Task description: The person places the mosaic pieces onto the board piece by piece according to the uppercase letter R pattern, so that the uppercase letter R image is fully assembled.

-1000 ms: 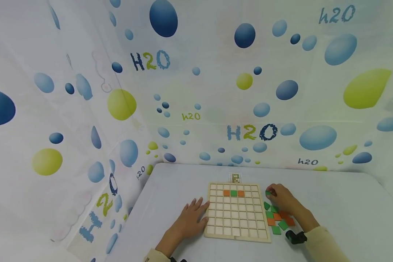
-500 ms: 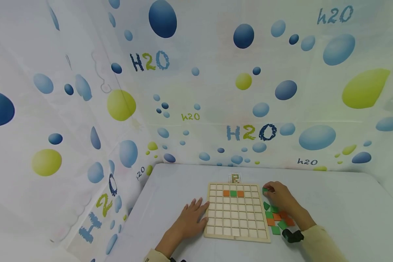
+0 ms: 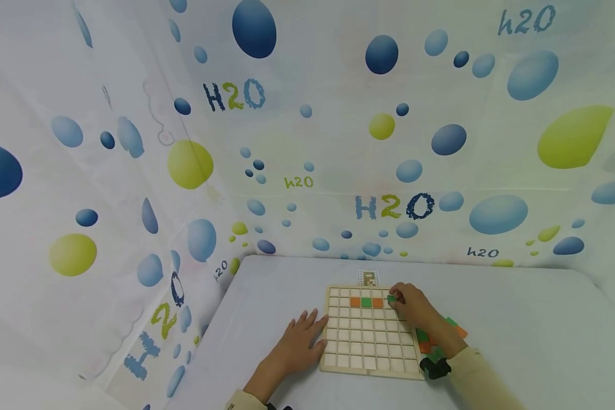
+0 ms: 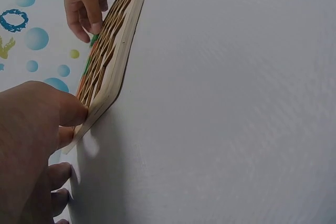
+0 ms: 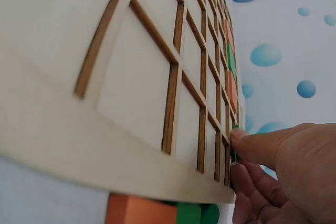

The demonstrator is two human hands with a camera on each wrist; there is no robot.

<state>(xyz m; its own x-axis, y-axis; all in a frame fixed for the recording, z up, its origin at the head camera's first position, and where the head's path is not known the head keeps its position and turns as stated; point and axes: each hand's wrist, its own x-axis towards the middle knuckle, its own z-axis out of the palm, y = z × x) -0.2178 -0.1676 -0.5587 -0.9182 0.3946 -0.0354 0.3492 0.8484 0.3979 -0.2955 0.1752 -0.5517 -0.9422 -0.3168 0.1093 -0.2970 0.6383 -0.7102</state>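
Before a bubble-printed far wall (image 3: 338, 142), at a white table (image 3: 533, 319), the right hand (image 3: 414, 304) pinches a green tile (image 3: 391, 298); the spread left hand (image 3: 299, 340) touches a board (image 3: 355, 337).

Soft, dim light; diffuse shadow on the table (image 4: 226, 129); wooden board (image 5: 37, 116) blurry nearest right wrist camera

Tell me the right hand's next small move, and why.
Probably lower the pinched green tile into the grid board just right of the orange-green-orange row. The right hand holds it over that end, green would continue the alternating colours, and the left hand rests at the board's left edge. The pattern card is too small to confirm this.
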